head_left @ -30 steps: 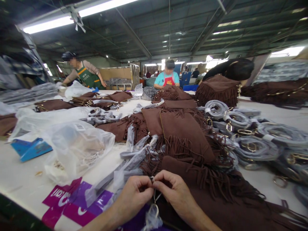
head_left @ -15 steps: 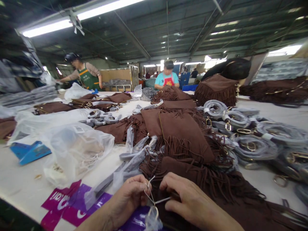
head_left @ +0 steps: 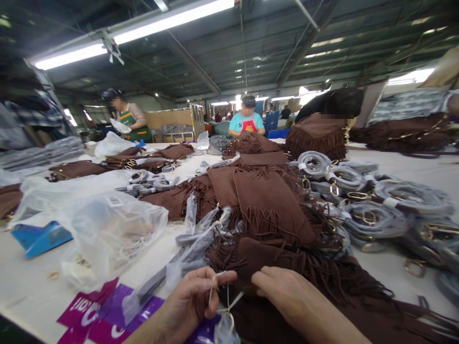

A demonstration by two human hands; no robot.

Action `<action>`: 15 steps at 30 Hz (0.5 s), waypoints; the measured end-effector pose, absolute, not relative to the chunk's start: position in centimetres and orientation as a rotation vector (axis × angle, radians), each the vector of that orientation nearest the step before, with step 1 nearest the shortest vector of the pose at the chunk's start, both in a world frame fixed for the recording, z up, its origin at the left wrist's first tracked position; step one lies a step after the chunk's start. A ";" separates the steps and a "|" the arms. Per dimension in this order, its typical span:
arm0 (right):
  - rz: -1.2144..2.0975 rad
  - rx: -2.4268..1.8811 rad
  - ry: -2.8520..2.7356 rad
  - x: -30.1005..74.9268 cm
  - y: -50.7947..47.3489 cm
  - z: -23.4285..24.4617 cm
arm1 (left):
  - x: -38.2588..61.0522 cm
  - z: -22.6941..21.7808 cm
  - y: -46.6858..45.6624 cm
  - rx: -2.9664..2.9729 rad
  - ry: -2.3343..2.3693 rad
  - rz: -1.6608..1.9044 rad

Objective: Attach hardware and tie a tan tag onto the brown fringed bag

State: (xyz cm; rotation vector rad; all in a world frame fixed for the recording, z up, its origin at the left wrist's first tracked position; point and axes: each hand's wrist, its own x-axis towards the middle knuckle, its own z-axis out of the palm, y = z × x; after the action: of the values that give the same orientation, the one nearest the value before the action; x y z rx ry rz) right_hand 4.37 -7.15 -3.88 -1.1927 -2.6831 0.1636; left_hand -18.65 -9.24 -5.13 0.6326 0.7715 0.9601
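Note:
My left hand (head_left: 195, 301) is closed on a thin white string (head_left: 211, 289), which loops round its outstretched index finger. Below it the string runs to a gold-coloured metal ring (head_left: 231, 319) wrapped in clear plastic. My right hand (head_left: 287, 298) is over a dark brown fringed bag (head_left: 265, 260), back of the hand up, fingers curled together. Whatever those fingers hold, if anything, is hidden. A short white string end shows between the two hands. More brown fringed bags (head_left: 272, 200) lie stacked just beyond.
Coiled straps in grey wrapping (head_left: 373, 217) with gold buckles lie at right. On the left are a clear plastic bag (head_left: 114, 224), a blue piece (head_left: 41, 238) and purple printed packaging (head_left: 122, 306). Several co-workers stand across the white table (head_left: 21, 272).
My hands have moved slightly apart, and the left index finger has straightened with the string looped round it. The right fingers have curled closer together. A co-worker at left now holds something white.

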 end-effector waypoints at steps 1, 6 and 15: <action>0.200 -1.143 -2.658 4.3 -7.2 -3.7 | -18.6 -5.2 -9.3 0.679 0.791 0.949; 0.434 -0.986 -2.532 2.6 -8.0 -3.2 | -17.9 -4.9 -9.6 1.104 0.909 0.824; 0.056 -0.779 -2.321 0.7 -8.7 -4.3 | -16.3 -2.2 -9.5 1.742 1.007 0.848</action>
State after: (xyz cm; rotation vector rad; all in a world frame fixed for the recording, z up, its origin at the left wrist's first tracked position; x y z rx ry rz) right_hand 0.74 -8.68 -4.30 -0.7793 -2.3214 0.0559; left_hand -16.33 -9.51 -2.24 1.7419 1.0072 0.8480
